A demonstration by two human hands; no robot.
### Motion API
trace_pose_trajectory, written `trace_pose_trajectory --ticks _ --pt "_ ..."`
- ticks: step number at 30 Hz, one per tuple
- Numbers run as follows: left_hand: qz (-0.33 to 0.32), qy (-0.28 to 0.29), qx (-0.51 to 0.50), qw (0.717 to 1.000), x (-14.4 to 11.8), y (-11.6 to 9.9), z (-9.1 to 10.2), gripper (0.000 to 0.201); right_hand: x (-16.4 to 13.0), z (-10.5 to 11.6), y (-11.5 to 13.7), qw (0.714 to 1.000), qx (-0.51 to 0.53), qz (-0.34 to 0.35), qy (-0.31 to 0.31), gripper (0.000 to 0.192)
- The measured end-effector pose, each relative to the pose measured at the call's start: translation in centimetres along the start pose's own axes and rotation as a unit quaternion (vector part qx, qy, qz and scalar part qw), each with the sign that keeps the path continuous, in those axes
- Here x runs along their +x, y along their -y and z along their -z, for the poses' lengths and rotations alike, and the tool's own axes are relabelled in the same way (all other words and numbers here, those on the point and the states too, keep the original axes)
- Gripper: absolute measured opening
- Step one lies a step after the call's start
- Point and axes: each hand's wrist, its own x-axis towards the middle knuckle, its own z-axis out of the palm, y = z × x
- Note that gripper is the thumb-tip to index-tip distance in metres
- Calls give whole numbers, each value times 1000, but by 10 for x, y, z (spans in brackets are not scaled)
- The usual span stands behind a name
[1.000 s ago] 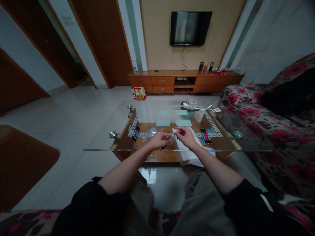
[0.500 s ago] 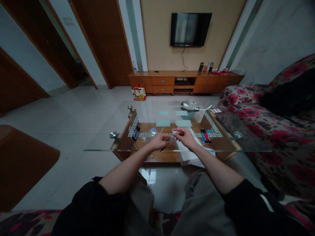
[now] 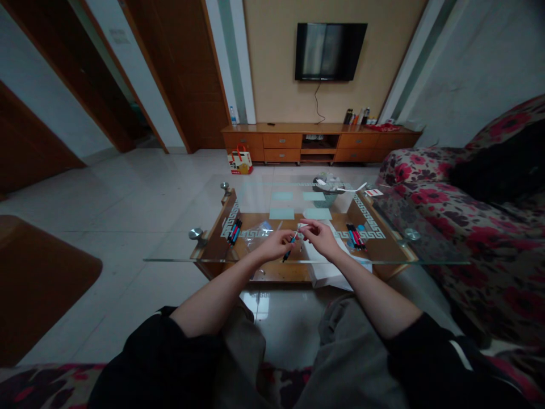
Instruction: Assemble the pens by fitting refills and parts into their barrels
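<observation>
Over the glass table [image 3: 179,250], the left hand [image 3: 276,244] has its fingers closed around a blue pen [image 3: 290,245], tilted upward. The right hand [image 3: 320,237] pinches the pen's upper end, apparently its cap. Fitting or pulling the cap likely needs a straight pull along the pen.

Seen from above, a seated person's left hand [image 3: 276,244] grips a slim blue and black pen [image 3: 289,247] over a clear glass counter [image 3: 272,200], while the right hand [image 3: 320,236] pinches its pale upper end. Bundles of red, blue and black pens [image 3: 234,230] lie on the wooden shelf beneath, left and right.
</observation>
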Motion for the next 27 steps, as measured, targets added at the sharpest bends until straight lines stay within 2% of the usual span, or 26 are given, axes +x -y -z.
trace_pose_trajectory --ticks 5,8,14,17,22,27 --pt "9 -18 -10 1000 1 4 -1 28 8 23 -2 979 -48 30 -194 43" --pt "3 -24 -10 1000 1 8 -2 27 9 40 -13 971 -66 19 -230 44" --pt "17 -39 -5 999 0 5 -1 27 8 57 -30 965 -164 5 -203 39" --pt "20 -37 -7 999 0 3 -1 27 9 57 -36 958 -241 -1 -153 35" --pt "21 -32 -9 999 0 7 -1 28 10 54 -49 939 -337 31 -57 28" --pt "19 -42 6 999 0 7 2 28 12 55 -59 931 -361 16 -47 15"
